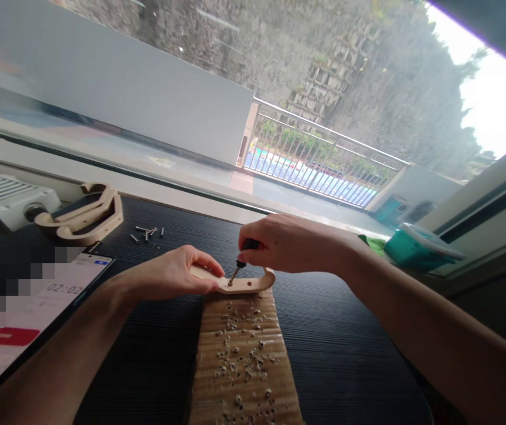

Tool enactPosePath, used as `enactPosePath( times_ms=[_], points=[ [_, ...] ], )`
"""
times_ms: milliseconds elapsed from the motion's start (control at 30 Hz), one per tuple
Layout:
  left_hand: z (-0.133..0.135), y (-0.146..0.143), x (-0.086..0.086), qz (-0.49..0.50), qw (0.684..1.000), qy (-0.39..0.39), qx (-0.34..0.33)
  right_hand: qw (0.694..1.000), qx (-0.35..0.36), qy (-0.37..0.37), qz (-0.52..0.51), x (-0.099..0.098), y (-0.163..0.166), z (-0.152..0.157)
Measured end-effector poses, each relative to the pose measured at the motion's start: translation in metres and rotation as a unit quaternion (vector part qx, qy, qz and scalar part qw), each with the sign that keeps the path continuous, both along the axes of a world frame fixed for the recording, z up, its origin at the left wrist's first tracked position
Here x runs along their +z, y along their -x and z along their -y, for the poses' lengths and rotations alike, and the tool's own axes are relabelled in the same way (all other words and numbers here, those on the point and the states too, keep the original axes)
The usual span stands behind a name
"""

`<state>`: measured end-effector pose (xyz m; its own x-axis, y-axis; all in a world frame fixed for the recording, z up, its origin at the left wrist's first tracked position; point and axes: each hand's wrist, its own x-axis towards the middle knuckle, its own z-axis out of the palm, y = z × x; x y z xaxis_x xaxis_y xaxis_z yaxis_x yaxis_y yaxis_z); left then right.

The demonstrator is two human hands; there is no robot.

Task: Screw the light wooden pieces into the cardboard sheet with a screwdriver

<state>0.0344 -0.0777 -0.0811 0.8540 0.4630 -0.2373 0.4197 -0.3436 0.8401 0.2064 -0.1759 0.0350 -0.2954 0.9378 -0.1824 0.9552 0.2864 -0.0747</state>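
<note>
Only the person's hands and forearms show, and all of it is bare. The left hand [170,276] is slim, with long fingers and smooth knuckles. The right hand [288,243] shows a broad, smooth back. The left forearm [71,348] and the right forearm [434,330] are uncovered to the edge of view, and the right looks thicker near the camera.
</note>
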Motion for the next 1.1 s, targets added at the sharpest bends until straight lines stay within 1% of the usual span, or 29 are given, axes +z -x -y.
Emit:
enactPosePath(
  times_ms=[133, 300, 567, 733, 833, 1000, 1100],
  points=[
    [0.000, 0.000, 0.001, 0.006, 1.000, 0.006, -0.008, 1.000, 0.003, -0.005, 0.021, 0.004, 0.002, 0.002],
    [0.000, 0.000, -0.001, 0.002, 1.000, -0.001, -0.002, 0.999, 0.034, 0.009, 0.027, 0.007, 0.008, 0.003],
    [-0.001, 0.001, -0.002, 0.001, 1.000, 0.003, -0.003, 0.998, 0.008, 0.023, 0.059, 0.007, 0.010, -0.002],
    [-0.001, 0.001, -0.004, 0.002, 1.000, 0.002, -0.006, 0.997, -0.005, 0.016, 0.074, 0.007, 0.012, -0.002],
    [-0.002, 0.001, -0.005, 0.006, 1.000, -0.001, -0.008, 0.996, 0.004, 0.013, 0.083, 0.007, 0.012, -0.002],
    [-0.003, 0.000, -0.005, 0.012, 1.000, 0.004, -0.005, 0.997, 0.024, -0.002, 0.067, 0.010, 0.013, -0.002],
    [-0.003, 0.000, -0.005, 0.009, 1.000, 0.000, -0.003, 0.997, 0.025, 0.008, 0.068, 0.011, 0.014, -0.004]
  ],
)
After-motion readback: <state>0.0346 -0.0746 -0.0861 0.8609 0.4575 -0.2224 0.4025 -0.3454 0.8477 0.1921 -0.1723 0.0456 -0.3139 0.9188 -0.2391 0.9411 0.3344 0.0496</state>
